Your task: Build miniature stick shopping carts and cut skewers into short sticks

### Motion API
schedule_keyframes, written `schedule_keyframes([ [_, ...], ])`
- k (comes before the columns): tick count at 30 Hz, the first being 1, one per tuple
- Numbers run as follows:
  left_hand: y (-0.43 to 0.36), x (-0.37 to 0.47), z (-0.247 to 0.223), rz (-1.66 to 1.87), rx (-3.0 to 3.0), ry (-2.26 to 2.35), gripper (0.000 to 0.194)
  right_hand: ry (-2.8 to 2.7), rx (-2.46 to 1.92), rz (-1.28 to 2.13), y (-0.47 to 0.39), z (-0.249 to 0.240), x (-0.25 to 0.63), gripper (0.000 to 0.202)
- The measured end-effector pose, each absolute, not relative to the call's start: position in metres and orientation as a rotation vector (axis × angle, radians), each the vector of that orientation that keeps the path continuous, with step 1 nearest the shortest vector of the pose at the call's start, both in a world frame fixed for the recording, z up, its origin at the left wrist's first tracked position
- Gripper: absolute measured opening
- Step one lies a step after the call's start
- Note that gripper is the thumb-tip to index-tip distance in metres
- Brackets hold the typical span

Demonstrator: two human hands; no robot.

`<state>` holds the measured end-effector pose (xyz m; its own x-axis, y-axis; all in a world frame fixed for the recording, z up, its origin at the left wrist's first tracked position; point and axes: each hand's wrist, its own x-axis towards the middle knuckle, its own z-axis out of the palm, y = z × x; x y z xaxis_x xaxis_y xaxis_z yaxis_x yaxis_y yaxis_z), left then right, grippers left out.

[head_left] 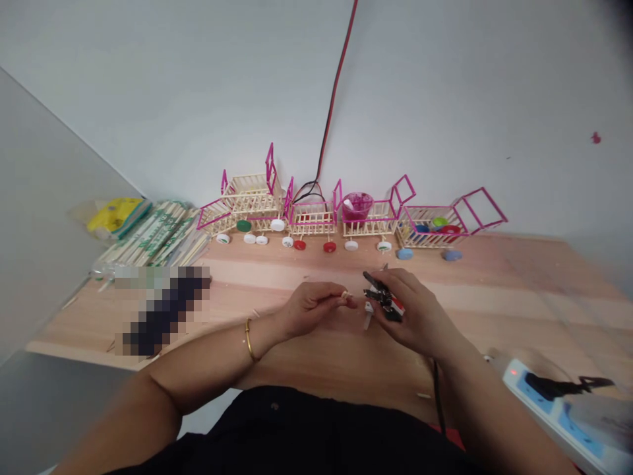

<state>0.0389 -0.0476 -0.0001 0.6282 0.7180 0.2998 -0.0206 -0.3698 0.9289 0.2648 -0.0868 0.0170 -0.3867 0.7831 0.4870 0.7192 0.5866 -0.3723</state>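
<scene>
Head view: looked down on a wooden table (316,363) with both bare hands at work over its middle. Pinched a small pale piece (347,295) between thumb and fingertips of the left hand (311,307), tips pressed together on it, in front of the row of carts. Wrapped the right hand (415,313) around a black plier-like tool (380,297), fingers closed on it, with the nose turned toward the piece, near but apart.

Saw miniature stick carts along the wall, with magenta handles and bottle-cap wheels. Found round plastic pieces (439,222) in green, blue and red within the rightmost cart (432,243). Noticed a magenta-stained cup (357,210) with something white in it, at the next cart (370,228); could not tell whether inside that cart or behind. Glimpsed something red through the slats of the middle cart (311,229). Spotted a hint of yellow in the raised cart (250,201) farther left.

Saw green-printed packets of sticks (158,234) heaped at the left, near a clear bag with a yellow packet (116,218) inside. Made out a power strip (524,386) at lower right, with a black plug (544,388) seated in it.
</scene>
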Motion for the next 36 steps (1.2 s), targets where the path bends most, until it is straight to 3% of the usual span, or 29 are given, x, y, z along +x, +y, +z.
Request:
schedule_keyframes([
  [18, -0.046, 0.036, -0.007, 0.660, 1.844, 0.326, 0.036, -2.357, -1.106, 0.235, -0.096, 0.022, 0.259, 0.051],
  [36, -0.041, 0.032, 0.001, 0.494, 1.850, 0.348, 0.027, -2.384, -1.079, 0.283, -0.098, 0.025, 0.258, 0.048],
])
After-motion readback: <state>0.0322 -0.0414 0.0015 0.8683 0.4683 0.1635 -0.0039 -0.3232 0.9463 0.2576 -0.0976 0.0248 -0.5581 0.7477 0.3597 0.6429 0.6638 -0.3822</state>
